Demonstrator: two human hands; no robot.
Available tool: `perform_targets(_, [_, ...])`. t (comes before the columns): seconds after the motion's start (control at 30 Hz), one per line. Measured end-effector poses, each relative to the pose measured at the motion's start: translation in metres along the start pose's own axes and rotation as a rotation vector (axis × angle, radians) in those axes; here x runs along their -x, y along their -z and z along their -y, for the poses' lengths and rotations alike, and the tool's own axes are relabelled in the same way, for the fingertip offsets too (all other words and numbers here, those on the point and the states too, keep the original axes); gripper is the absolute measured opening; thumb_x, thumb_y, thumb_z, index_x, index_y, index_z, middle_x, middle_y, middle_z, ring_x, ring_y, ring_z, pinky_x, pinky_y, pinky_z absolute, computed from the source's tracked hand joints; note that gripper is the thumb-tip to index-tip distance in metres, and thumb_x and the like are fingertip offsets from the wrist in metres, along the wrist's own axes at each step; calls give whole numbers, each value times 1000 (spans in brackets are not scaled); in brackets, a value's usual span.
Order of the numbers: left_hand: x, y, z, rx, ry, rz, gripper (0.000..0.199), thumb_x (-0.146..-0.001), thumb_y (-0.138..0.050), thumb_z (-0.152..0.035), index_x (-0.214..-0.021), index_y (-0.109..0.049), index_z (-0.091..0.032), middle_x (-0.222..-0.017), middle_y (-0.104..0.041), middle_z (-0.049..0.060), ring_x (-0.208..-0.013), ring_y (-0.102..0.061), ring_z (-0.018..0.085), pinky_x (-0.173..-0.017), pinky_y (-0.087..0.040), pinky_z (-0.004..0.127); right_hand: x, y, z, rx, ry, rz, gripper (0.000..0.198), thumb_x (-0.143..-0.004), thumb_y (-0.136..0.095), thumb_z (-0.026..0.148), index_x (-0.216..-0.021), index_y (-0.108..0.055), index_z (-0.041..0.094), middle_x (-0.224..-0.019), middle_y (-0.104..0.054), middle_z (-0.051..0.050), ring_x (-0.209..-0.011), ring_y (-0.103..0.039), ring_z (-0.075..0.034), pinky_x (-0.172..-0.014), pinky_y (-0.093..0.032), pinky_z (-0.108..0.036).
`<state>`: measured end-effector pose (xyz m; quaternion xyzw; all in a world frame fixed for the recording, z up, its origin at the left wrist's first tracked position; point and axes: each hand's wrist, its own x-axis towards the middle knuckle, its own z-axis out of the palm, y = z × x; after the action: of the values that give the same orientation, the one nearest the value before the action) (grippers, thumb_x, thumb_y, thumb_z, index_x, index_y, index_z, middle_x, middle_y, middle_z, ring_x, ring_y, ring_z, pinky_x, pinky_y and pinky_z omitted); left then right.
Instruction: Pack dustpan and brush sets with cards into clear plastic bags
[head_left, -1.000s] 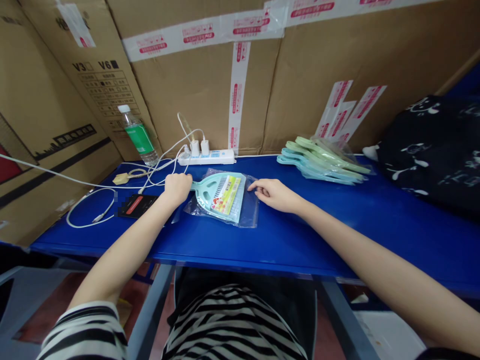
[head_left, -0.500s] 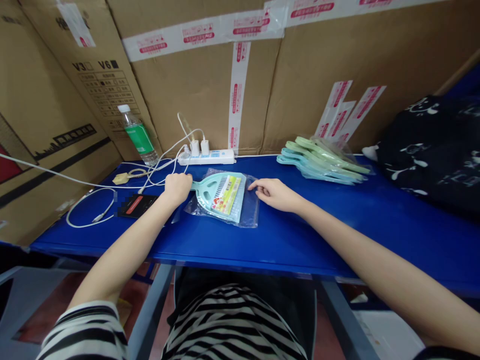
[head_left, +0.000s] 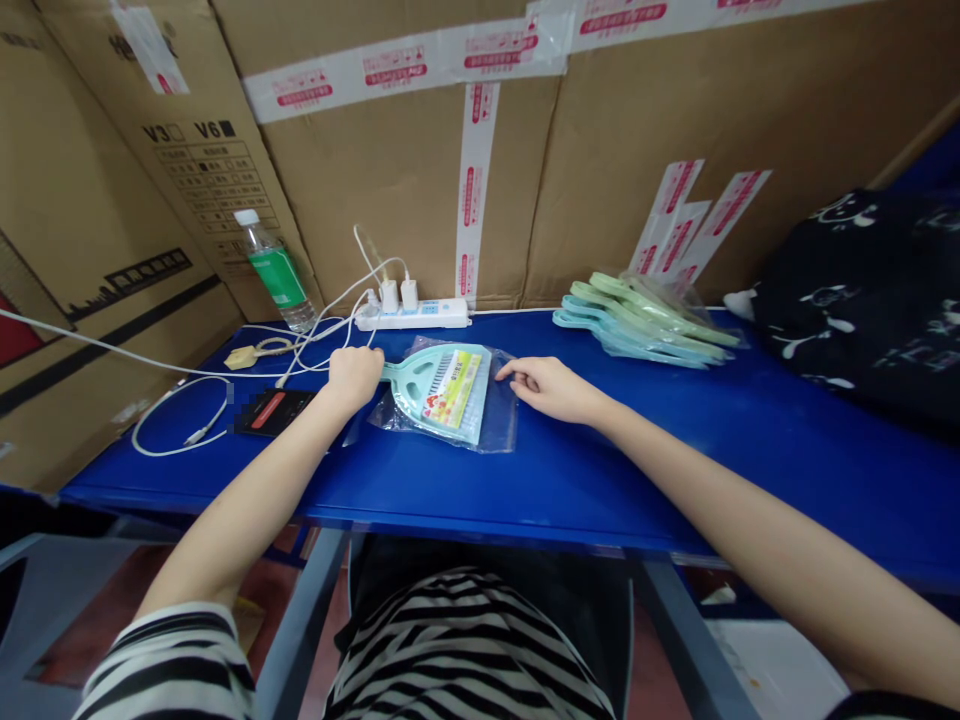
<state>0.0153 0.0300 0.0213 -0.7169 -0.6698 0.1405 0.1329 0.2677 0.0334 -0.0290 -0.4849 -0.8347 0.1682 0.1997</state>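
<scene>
A pale blue-green mini dustpan (head_left: 412, 390) with a brush lies flat on the blue table in a clear plastic bag (head_left: 499, 430). A yellow-green label card (head_left: 456, 390) with a barcode covers part of it. Its handle runs to the left into my left hand (head_left: 355, 380), which is closed around it and hides most of it. At the bag's right edge is my right hand (head_left: 551, 388), fingers curled and fingertips pinched on the clear film.
Several bagged green and blue dustpans (head_left: 645, 325) lie stacked at the back right, near a black patterned bag (head_left: 855, 300). Behind the left hand are a power strip (head_left: 412, 315), white cables and a bottle (head_left: 279, 275). A phone (head_left: 274, 411) lies left. Cardboard walls (head_left: 390, 180) stand behind.
</scene>
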Motion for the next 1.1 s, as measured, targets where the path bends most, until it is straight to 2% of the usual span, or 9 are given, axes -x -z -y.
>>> perform_targets(0.67, [0, 1, 0, 5, 6, 6, 43, -85, -32, 1, -115, -62, -9, -107, -68, 21, -109, -63, 30, -80, -47, 35, 1, 0, 1, 11, 4, 6, 28, -79, -45, 11, -93, -68, 18, -58, -56, 4, -49, -45, -11, -55, -35, -25])
perform_targets(1.1, [0, -2, 1, 31, -9, -28, 44, -83, -31, -1, -112, -63, -9, -104, -68, 23, -105, -64, 32, -76, -47, 37, 1, 2, 1, 16, -1, 22, 28, -80, -45, 12, -95, -68, 19, -60, -57, 3, -52, -47, -12, -56, -36, -25])
